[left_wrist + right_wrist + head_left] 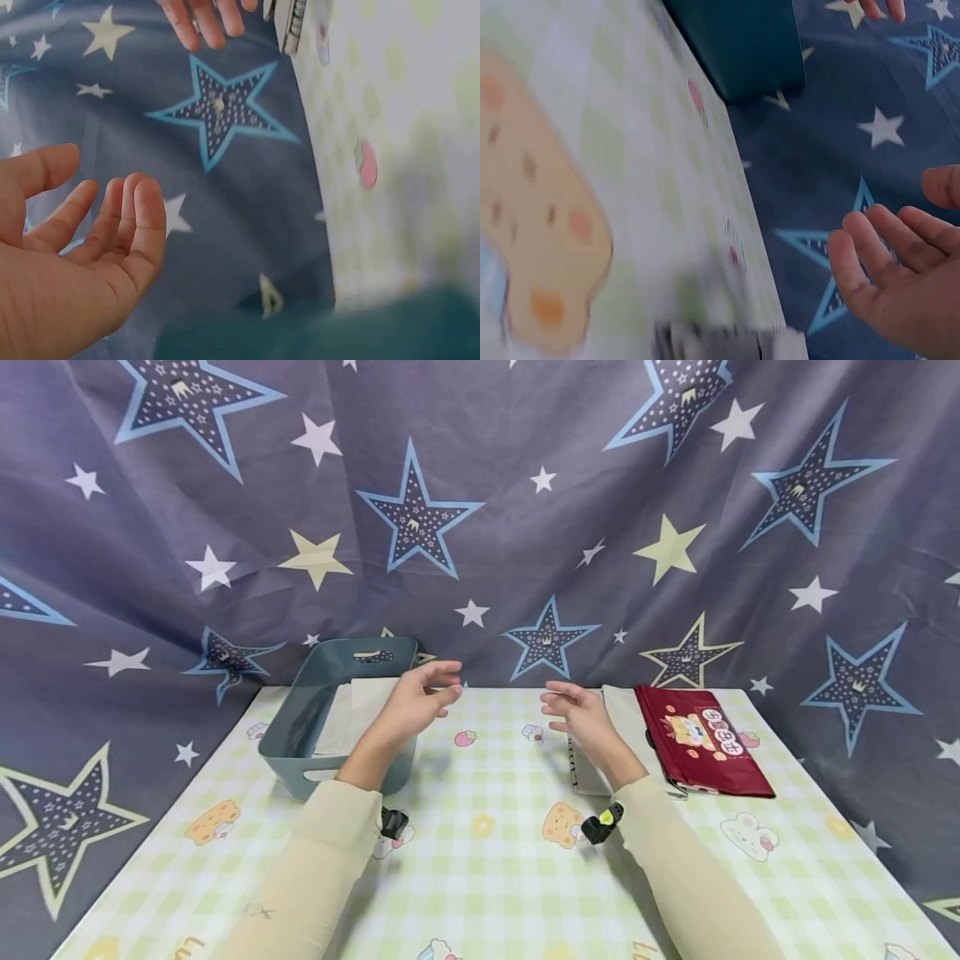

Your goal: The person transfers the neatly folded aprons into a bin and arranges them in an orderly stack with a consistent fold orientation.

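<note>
My left hand (pixel 420 703) is held up in front of the right side of a blue-grey plastic basket (pixel 281 752), palm inward, fingers loosely bent and holding nothing. Flat off-white sheets or folded cloth (pixel 360 714) lie in the basket. Facing it across a gap is my right hand (pixel 583 718), also holding nothing, its fingers loosely spread. Beneath and beside the right hand lies a pale spiral-bound notebook (pixel 592 777), partly hidden by the hand. A dark red pouch (pixel 705 739) with a cartoon animal print overlaps pale sheets (pixel 626 706) at the right.
A green-and-white checked cloth (pixel 480 877) with cartoon prints covers the table. Behind it hangs a dark curtain (pixel 510 527) with stars, meeting the table's back edge. Dark wrist devices (pixel 393 822) are worn on both arms.
</note>
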The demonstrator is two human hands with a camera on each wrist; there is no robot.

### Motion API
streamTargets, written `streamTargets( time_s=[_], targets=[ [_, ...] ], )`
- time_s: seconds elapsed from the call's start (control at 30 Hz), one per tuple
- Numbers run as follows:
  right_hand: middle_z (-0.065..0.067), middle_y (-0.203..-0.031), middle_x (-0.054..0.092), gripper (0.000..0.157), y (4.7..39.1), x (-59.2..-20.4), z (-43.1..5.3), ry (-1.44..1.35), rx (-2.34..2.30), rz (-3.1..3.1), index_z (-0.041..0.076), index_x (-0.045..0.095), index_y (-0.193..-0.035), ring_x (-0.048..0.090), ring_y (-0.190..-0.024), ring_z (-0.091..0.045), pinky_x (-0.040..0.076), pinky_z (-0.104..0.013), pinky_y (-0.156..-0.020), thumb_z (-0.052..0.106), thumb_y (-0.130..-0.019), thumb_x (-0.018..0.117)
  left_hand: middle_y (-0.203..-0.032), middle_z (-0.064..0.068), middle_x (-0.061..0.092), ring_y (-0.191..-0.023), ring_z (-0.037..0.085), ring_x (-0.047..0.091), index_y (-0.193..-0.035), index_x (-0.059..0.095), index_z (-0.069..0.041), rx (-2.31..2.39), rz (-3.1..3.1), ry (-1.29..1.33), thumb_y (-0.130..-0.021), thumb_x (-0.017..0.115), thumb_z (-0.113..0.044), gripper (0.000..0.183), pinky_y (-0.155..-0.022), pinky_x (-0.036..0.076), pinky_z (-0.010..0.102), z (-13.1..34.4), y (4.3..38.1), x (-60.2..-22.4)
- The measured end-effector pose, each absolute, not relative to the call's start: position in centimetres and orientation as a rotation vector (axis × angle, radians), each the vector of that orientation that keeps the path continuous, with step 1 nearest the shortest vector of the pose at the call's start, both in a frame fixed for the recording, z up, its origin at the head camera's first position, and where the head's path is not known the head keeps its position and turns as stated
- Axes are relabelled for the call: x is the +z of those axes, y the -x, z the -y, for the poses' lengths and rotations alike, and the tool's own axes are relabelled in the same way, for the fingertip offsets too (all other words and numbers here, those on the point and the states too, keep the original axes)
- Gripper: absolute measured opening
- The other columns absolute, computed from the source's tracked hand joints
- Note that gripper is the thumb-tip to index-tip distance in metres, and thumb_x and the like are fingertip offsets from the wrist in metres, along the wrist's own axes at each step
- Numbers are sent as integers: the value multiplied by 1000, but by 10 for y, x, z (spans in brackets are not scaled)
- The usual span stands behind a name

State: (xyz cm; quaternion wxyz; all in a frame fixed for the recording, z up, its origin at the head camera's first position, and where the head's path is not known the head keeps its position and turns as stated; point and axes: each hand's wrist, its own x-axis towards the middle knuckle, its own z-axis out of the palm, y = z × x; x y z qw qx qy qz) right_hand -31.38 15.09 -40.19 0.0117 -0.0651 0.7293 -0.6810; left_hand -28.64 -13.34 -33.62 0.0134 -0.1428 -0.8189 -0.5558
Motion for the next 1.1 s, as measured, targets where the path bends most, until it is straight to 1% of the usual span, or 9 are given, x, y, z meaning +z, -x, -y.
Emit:
streamTargets(
  time_s=[0.13,0.3,0.4,0.5,0.63,0.8,0.93,1.03,1.1],
  targets=[
    [-27,-140,56,42,313,-409,-171,171,-2130,-2293,-1,49,-147,58,-124,-38,47,-54,-106,14,-108,52,-130,17,64,-101,30,64,-142,59,-8,-1811,2512,440,-101,65,-11,42,-81,58,35,115,288,-349],
    [-27,-140,57,43,311,-418,-192,112,-2101,-2344,-1,50,-147,61,-120,-34,46,-56,-107,14,-107,54,-126,12,65,-88,22,66,-139,62,-12,-1933,2483,350,-99,66,-13,41,-67,56,30,96,290,-369],
    [-27,-140,57,44,311,-420,-203,66,-2086,-2361,0,50,-148,64,-115,-27,47,-53,-106,15,-107,54,-123,11,65,-88,23,67,-138,62,-12,-1989,2461,319,-98,65,-12,40,-68,57,33,84,294,-380],
    [-26,-140,57,44,311,-419,-215,36,-2080,-2380,1,49,-149,64,-113,-25,48,-52,-106,15,-107,52,-119,12,65,-96,26,67,-138,62,-8,-2019,2435,343,-99,64,-8,39,-77,59,36,72,298,-389],
    [-26,-141,56,45,311,-414,-229,21,-2062,-2407,2,47,-151,62,-118,-30,47,-51,-107,16,-108,50,-115,11,65,-97,28,67,-136,63,-6,-2091,2404,330,-96,62,-4,40,-78,59,37,55,304,-398],
    [-27,-142,54,45,315,-413,-241,-21,-2035,-2422,1,48,-150,61,-122,-33,49,-47,-105,18,-108,51,-112,10,66,-92,22,65,-134,63,-6,-2176,2392,300,-93,60,1,42,-77,58,34,36,311,-410],
    [-24,-134,60,44,317,-417,-248,-71,-2011,-2475,-2,50,-146,64,-115,-29,53,-44,-100,17,-107,52,-115,12,66,-100,34,66,-135,62,-6,-2236,2406,304,-95,60,-1,40,-79,58,35,20,315,-420],
    [-23,-130,62,42,318,-419,-253,-103,-1988,-2517,-3,53,-144,64,-112,-28,55,-41,-94,17,-106,53,-121,16,66,-109,41,64,-136,62,-6,-2286,2426,285,-98,60,-5,38,-83,59,40,8,318,-427],
    [-23,-130,63,42,318,-419,-257,-113,-1961,-2550,-3,54,-142,65,-110,-28,56,-38,-90,18,-106,53,-127,18,66,-110,41,64,-137,61,-7,-2304,2449,262,-99,61,-7,38,-84,59,40,0,320,-429]
  ],
)
